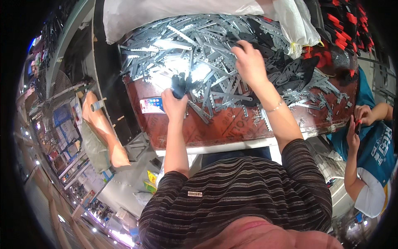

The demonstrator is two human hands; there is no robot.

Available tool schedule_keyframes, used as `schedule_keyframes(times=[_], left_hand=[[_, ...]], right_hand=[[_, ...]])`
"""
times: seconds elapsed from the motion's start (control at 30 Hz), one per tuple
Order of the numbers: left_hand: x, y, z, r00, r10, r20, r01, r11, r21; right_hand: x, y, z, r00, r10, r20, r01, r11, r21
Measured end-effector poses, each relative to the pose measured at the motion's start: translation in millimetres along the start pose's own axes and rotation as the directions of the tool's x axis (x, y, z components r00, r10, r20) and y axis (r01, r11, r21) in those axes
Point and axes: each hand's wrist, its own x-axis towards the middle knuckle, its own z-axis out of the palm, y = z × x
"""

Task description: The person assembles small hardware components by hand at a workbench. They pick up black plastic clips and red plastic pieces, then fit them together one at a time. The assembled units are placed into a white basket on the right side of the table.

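My left hand (174,103) is closed around a small bunch of black pieces (179,85), upright in a bright patch of light; their exact kind is hard to make out. Over the far middle of the table, my right hand (251,66) reaches with loosely bent fingers apart, and nothing shows between them. Beneath and around it lie flat grey toothed metal blades (182,37) in a wide heap. Flat black parts (286,70) are piled to the right of my right hand.
A lit phone (152,105) lies beside my left hand on the reddish-brown tabletop (232,124). White sacks (186,14) line the far edge. Black-and-red parts (342,33) are heaped at the far right. To the right, a co-worker in teal (377,145) handles a small item.
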Motion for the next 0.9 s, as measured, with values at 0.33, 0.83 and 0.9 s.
schedule_keyframes(times=[0.33, 0.83, 0.9], left_hand=[[-4.0, 5.0, -15.5, 0.996, -0.084, 0.04, 0.089, 0.987, -0.132], [-16.4, 189.8, 82.2, 0.942, 0.247, 0.229, 0.076, 0.504, -0.86], [-13.5, 220.3, 97.2, 0.897, 0.421, 0.136, -0.174, 0.619, -0.766]], right_hand=[[-36.9, 58.2, -86.1, 0.921, 0.284, -0.265, -0.196, 0.929, 0.315], [-127.1, 51.8, -112.0, 0.905, 0.261, -0.337, -0.296, 0.954, -0.056], [-154.1, 38.8, -108.2, 0.942, 0.211, -0.26, -0.241, 0.967, -0.089]])
